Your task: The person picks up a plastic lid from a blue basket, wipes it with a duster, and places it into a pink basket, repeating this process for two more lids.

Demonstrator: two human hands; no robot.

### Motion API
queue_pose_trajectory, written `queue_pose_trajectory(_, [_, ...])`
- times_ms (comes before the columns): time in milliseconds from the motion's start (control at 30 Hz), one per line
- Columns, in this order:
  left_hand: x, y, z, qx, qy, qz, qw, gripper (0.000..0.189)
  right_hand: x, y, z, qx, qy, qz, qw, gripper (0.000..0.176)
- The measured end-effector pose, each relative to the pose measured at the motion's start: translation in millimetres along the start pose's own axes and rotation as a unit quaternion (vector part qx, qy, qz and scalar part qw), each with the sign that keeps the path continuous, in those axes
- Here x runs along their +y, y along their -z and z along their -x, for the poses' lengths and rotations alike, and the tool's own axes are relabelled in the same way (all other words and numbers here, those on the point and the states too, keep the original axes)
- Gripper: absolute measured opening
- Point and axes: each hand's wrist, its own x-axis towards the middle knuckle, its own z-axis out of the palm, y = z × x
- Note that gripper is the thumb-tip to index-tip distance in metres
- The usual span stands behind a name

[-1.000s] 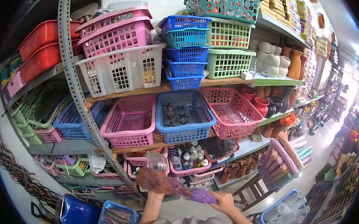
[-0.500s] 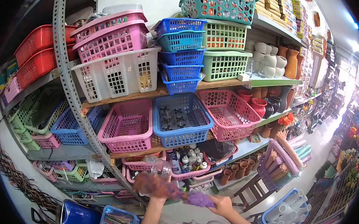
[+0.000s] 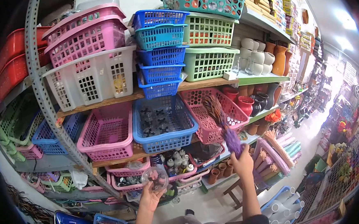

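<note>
My right hand [image 3: 243, 162] is closed round the purple end of the bundle [image 3: 224, 126], thumb and fingers wrapped about it. The bundle's long axis runs away from me, up and to the left of that hand, so its brown, twiggy end points at the pink basket [image 3: 206, 135] on the shelf [image 3: 144, 154] and shows against the basket's open top. I can't tell whether that end is over the basket or only in front of it, or whether the two touch. The right hand is the nearer one to both, just this side of the basket and a little to its right. My left hand [image 3: 150, 198] is lower and well apart, thumb and fingers gripping the clear tub [image 3: 155, 177] from below; whether the shapes showing in it are inside or just behind, I can't make out. The tub is in front of the lower trays, near the small bottles [image 3: 180, 163]. The blue basket [image 3: 165, 143] is just beside the pink one, on its left, with dark pieces inside.
</note>
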Motion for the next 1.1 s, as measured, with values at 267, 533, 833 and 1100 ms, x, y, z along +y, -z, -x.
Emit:
queue_pose_trajectory(267, [2.6,-30.8,-47.0,0.013,-0.065,-0.028,0.997,0.044,-7.8,-72.8,-145.3,-0.024,0.218,0.264,0.939,0.016])
queue_pose_trajectory(533, [4.3,-81.5,-97.1,-0.056,-0.099,-0.1,0.988,0.048,-32.6,-75.0,-180.0,-0.18,0.282,0.303,0.892,0.021])
queue_pose_trajectory(833, [30.3,-110.7,-105.9,-0.074,-0.218,-0.247,0.941,0.05,-104.3,-78.8,-157.9,-0.27,0.415,-0.058,0.867,0.041])
queue_pose_trajectory(1100, [120.2,-152.7,-152.4,-0.059,-0.304,-0.716,0.626,0.061,-172.4,-178.1,-164.7,-0.595,0.258,-0.353,0.674,0.062])
